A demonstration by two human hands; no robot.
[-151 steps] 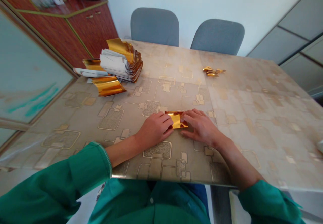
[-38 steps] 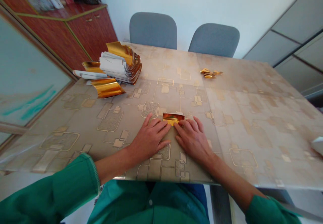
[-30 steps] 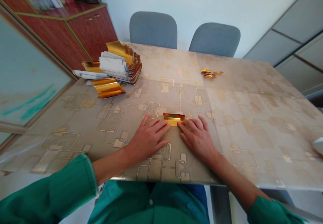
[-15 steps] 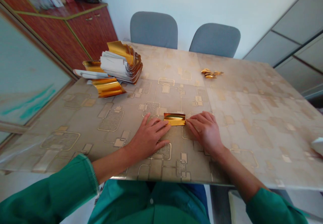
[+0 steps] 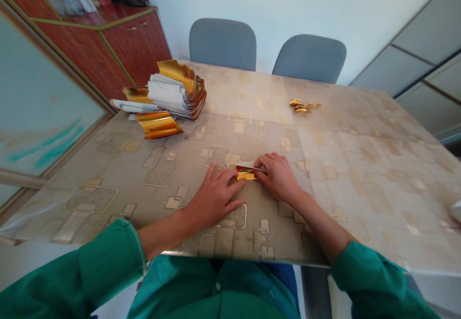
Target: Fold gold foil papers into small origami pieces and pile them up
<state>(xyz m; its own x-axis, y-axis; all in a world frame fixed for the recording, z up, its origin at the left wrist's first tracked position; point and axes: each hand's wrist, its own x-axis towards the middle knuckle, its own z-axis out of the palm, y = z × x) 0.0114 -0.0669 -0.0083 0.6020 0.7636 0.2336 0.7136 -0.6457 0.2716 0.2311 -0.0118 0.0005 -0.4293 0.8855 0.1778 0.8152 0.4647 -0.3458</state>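
Note:
A small piece of gold foil paper (image 5: 246,176) lies folded on the table in front of me. Its far edge stands up as a flap that shows a whitish back. My left hand (image 5: 212,194) rests palm down with its fingers spread, and a fingertip touches the left end of the paper. At the right end, my right hand (image 5: 279,177) has its thumb and fingers closed on the raised flap. The right fingers hide part of the paper.
A stack of gold foil sheets with white backs (image 5: 169,93) is at the back left. Several small folded gold pieces (image 5: 301,106) lie at the back right. Beyond the patterned table (image 5: 201,165) stand two grey chairs (image 5: 222,45). A wooden cabinet (image 5: 133,41) is at the far left.
My right hand has shifted left and away from me, lifting the far edge of the foil paper so its pale back shows. The left hand has stayed almost in place.

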